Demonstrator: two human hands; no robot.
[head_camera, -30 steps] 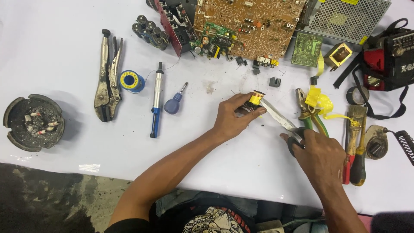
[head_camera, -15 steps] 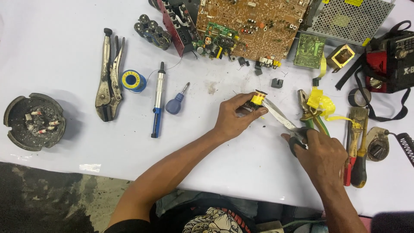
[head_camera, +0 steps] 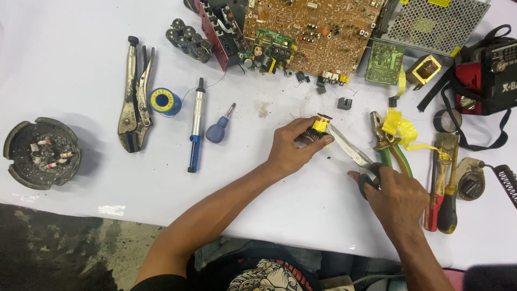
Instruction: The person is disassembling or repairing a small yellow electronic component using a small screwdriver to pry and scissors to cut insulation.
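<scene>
Left hand [head_camera: 291,153] pinches small yellow-taped transformer [head_camera: 319,129]; right hand [head_camera: 396,196] grips scissors [head_camera: 353,152], blades touching it. Light, rigid, prob. fragile windings.

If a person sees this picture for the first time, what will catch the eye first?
In the middle, the left hand pinches a small part wrapped in yellow tape, while the right hand works scissors against it. Above them lies a big brown circuit board. At the far left sits a dark round ashtray with cigarette ends.
</scene>
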